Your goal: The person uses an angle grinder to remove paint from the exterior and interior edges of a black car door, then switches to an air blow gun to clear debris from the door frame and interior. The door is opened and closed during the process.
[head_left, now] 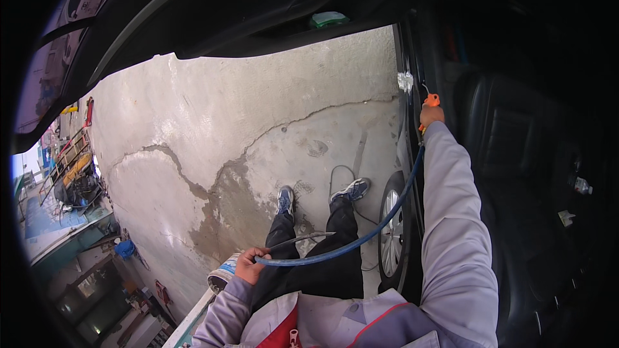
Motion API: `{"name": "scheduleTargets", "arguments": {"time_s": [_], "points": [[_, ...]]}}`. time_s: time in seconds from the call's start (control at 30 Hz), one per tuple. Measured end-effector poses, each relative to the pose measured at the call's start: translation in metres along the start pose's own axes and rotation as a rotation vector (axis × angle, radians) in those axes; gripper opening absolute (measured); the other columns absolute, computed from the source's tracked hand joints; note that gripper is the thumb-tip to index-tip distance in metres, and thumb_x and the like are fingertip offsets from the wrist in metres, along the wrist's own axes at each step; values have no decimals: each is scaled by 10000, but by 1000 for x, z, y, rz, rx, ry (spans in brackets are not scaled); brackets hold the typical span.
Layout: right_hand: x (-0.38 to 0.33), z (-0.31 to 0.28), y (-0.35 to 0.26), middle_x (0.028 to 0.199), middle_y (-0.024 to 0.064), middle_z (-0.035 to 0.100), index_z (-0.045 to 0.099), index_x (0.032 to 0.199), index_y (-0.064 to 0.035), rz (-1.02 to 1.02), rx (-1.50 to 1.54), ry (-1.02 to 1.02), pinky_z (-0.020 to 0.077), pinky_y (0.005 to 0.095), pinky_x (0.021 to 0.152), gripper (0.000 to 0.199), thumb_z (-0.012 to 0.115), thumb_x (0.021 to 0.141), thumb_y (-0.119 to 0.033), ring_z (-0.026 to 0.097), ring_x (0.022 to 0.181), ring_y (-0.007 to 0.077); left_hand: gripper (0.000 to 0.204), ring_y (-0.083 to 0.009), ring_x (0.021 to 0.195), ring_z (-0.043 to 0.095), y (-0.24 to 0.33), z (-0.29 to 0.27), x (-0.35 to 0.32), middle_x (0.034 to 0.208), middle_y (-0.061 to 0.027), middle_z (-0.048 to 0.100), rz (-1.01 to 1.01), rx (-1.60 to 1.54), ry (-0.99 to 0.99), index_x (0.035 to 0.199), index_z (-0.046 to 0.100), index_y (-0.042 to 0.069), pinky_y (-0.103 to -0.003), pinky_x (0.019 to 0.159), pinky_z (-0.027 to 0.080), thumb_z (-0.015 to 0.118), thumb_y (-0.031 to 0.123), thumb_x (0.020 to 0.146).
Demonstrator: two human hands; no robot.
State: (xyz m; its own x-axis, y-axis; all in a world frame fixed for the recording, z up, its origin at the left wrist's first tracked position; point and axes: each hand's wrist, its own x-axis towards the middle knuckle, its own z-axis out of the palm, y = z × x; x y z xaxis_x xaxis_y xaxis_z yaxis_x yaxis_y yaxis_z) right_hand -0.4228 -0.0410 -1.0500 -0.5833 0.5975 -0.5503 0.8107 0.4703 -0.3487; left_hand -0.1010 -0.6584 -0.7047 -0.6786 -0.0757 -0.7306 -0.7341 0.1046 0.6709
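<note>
My right hand (432, 115) is wrapped round an orange air blow gun (431, 99) with a thin nozzle, beside the car's door sill. From the gun a blue hose (393, 224) curves down and across in front of my legs. My left hand (250, 265) is closed round the hose's other visible stretch, low in front of me. A thin grey strip (303, 238) reaches from beside that hand across my thighs; I cannot make out what it is. Close to the gun, a crumpled white wad (405, 82) sits at the sill.
A dark car seat (509, 129) fills the right side, with a small clear bottle (582, 185) beyond it. Below the sill stands a car wheel (391, 232). A thin cable (333, 180) lies by my feet on cracked, partly wet concrete (309, 116). A bucket (222, 274) stands beside my left arm.
</note>
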Motion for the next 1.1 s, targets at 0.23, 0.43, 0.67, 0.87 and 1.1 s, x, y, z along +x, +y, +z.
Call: {"name": "scheduleTargets", "arguments": {"time_s": [0.23,0.43,0.67,0.87,1.1], "points": [[-77,-57,-9,739,128,688,695,971,27,13,4,-381,554,440,611,340,614,1039,-297,698,631,259,151,-154,1049,666,21,-24,2,1116,-130,756,-12,3,-69,912,652,46,-315,977,514,780,-31,891],[-248,-205,-81,778,133,696,691,990,21,69,-374,-539,561,421,617,363,629,1054,-331,689,643,245,204,-118,925,652,58,-109,5,999,-50,725,16,91,-432,944,665,53,-291,868,530,832,-26,855],[-630,-249,-273,782,137,720,713,992,67,183,-522,-555,560,409,641,472,644,1040,-397,700,643,247,281,-161,833,662,194,-344,23,870,-47,702,173,551,-899,938,701,54,-336,774,518,918,93,765],[-828,-286,-281,741,143,721,717,999,92,334,-375,-263,564,417,675,432,648,1030,-333,711,629,259,289,-247,832,699,264,-394,39,875,-84,723,234,735,-1095,932,715,69,-388,790,542,932,137,754],[-1060,-280,-272,678,103,656,660,1071,33,401,80,-18,531,380,526,307,617,1073,-271,658,559,200,272,-337,1066,719,273,-461,2,1087,-160,757,724,1106,-1132,1010,754,82,-447,919,567,869,197,792]]}}
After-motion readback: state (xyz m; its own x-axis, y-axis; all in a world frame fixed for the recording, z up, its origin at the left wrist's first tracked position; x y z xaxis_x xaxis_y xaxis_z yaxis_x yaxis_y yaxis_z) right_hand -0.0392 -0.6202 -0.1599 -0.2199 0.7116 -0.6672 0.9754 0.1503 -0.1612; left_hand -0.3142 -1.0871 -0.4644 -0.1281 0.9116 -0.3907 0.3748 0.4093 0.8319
